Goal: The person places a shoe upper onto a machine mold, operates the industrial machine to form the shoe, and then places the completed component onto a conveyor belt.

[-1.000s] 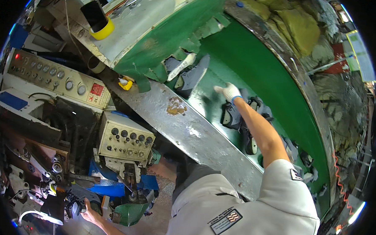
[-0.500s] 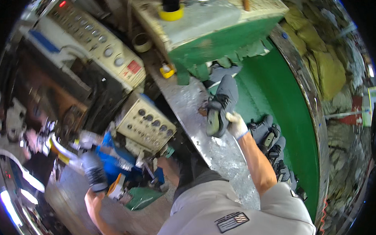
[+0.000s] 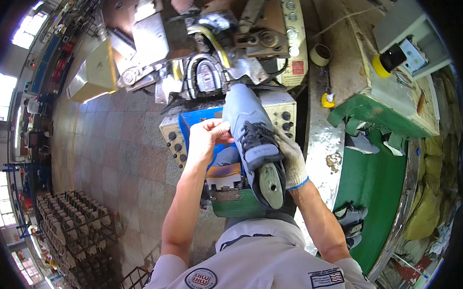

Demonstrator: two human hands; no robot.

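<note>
A grey shoe with black laces is held up in front of me, its toe pointing toward the machine. A greenish shoe last with a round hole fills its heel opening. My right hand, in a white knit glove, grips the shoe along its right side; some fingers are hidden behind it. My bare left hand has its fingers pinched at the shoe's left edge, near the forefoot. Just beyond the toe is the machine's curved metal mould. Below my left hand, another grey shoe shows partly at the blue stand.
A control box with knobs sits under the machine head. To the right, a metal ledge borders a green conveyor belt carrying several grey shoes. A rack of lasts stands on the tiled floor at left.
My view has turned left to face the machine. The shoe in my right hand has moved from above the ledge to the machine's front. My left hand has released its shoe and come to this one.
</note>
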